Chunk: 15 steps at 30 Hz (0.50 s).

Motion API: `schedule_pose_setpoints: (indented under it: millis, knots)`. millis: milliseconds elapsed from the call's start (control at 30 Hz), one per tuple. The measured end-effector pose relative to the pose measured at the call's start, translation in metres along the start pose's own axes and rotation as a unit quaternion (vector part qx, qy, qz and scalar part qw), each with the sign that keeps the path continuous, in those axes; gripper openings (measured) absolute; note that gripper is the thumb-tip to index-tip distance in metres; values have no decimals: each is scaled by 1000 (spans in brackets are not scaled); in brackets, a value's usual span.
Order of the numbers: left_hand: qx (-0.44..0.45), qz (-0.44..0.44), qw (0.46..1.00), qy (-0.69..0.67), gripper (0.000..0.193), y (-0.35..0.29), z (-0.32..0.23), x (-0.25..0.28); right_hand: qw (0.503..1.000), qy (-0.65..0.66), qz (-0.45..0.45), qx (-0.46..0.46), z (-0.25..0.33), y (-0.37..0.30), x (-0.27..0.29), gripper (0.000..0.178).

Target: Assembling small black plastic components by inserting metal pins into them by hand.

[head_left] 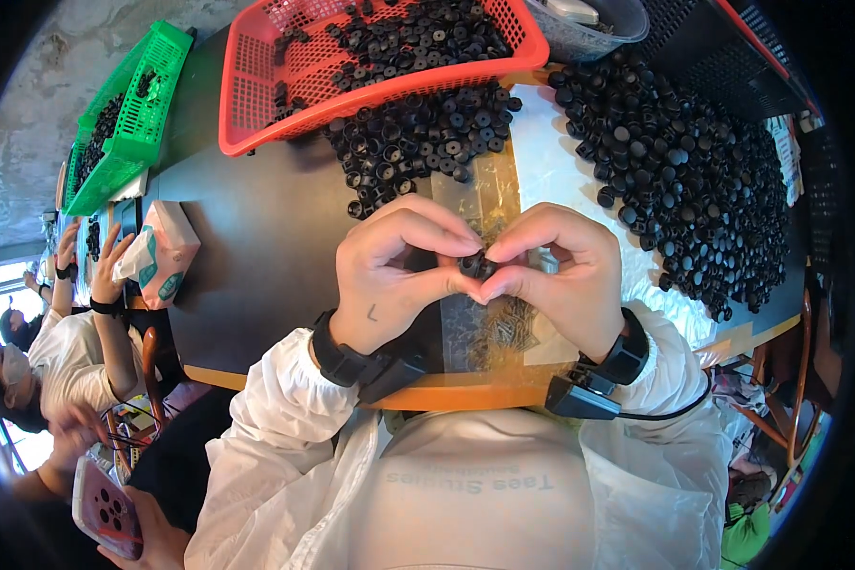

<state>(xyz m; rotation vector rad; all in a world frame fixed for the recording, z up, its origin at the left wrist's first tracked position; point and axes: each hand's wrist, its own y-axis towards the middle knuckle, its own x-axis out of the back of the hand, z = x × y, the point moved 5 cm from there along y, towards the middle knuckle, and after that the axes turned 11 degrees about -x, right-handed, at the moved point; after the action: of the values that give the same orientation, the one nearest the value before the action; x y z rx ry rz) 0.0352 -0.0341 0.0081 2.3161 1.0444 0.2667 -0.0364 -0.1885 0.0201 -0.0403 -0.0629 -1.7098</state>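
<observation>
A small black round plastic part point(475, 266) is pinched between my two hands over the middle of the table. My left hand point(375, 275) grips its left side with thumb and fingertips. On its other side, my right hand point(575, 271) holds with thumb and forefinger, its fingertips touching the left ones. The fingertips hide much of the part. Just beyond my hands lies a heap of hollow black round parts point(418, 142). To the right spreads a large heap of black caps point(674, 180) on a pale sheet. Under my hands are thin metal pieces point(510, 323).
A red basket point(380, 103) of black parts stands at the far side, beside a clear tub point(594, 43) and a black crate point(731, 62). Leftward are a tissue pack point(173, 249), a green basket point(135, 157), people, and another person's hand holding a phone point(109, 513).
</observation>
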Motion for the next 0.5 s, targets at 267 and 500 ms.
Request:
schedule_pose_setpoints:
  millis: [267,500]
  knots:
    - [10,-31,999,-1,34,0,0,0,987,141,49,-59,-5,1,-5,16]
    - [-4,-36,999,28,35,1,-1,1,985,159,47,-41,-7,0,-6,20]
